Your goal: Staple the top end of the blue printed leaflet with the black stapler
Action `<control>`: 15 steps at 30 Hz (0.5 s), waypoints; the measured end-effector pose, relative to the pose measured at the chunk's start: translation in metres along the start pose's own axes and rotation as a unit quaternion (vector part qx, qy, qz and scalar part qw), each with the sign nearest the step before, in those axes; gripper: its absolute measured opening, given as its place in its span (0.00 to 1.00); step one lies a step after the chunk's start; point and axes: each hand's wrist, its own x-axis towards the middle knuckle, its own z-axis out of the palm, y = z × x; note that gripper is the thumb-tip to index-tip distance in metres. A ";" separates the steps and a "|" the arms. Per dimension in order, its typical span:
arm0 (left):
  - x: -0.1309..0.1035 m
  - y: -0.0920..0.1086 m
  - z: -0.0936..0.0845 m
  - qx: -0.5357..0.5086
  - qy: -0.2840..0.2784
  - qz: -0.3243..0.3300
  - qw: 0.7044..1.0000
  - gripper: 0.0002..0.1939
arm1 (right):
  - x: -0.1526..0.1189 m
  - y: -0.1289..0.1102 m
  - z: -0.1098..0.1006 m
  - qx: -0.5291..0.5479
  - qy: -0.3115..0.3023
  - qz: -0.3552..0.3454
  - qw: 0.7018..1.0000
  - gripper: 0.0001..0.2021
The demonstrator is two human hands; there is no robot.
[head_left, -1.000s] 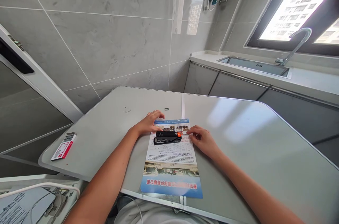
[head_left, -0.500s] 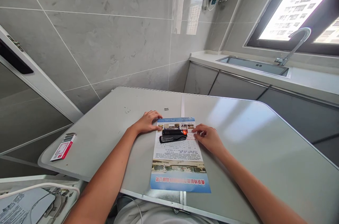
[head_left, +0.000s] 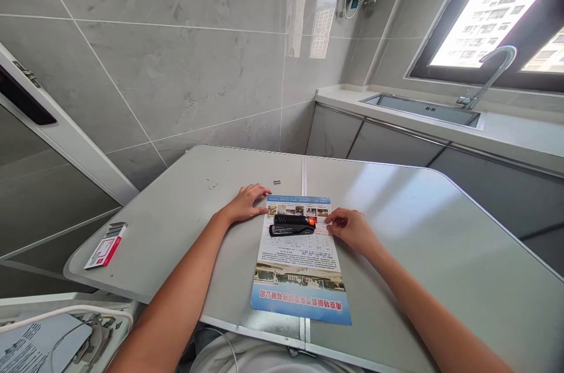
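Note:
A printed sheet with blue bands and photos lies on the grey folding table. On its upper half rests a black stapler with an orange part at its right end. My left hand lies at the sheet's upper left edge, fingers apart, thumb at the paper. At the upper right edge, the thumb and bent fingers of my right hand are closed at the paper's edge. Neither hand touches the stapler.
Staple strips and small loose staples lie beyond my left hand. A red and white box sits at the table's left end. Behind are a tiled wall and a counter with a sink.
The top of the sheet has shifted slightly right, carrying the stapler with it. My right hand has moved a little to the right; my left hand has hardly moved.

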 end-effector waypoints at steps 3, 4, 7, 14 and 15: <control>-0.001 0.003 -0.002 -0.003 -0.006 -0.003 1.000 0.24 | 0.000 0.001 -0.005 -0.006 -0.001 0.008 1.000 0.09; -0.001 0.004 -0.003 -0.004 -0.007 -0.004 1.000 0.24 | 0.000 0.001 -0.006 -0.007 -0.002 0.011 1.000 0.09; -0.002 0.006 -0.004 -0.004 -0.009 -0.005 1.000 0.24 | 0.000 0.002 -0.011 -0.004 -0.011 0.017 1.000 0.09; -0.002 0.009 -0.004 -0.018 -0.013 0.006 1.000 0.22 | 0.000 0.003 -0.015 -0.015 -0.028 0.027 0.999 0.08; -0.002 0.010 -0.004 -0.019 -0.015 0.011 1.000 0.20 | 0.000 0.004 -0.015 -0.016 -0.030 0.029 0.999 0.08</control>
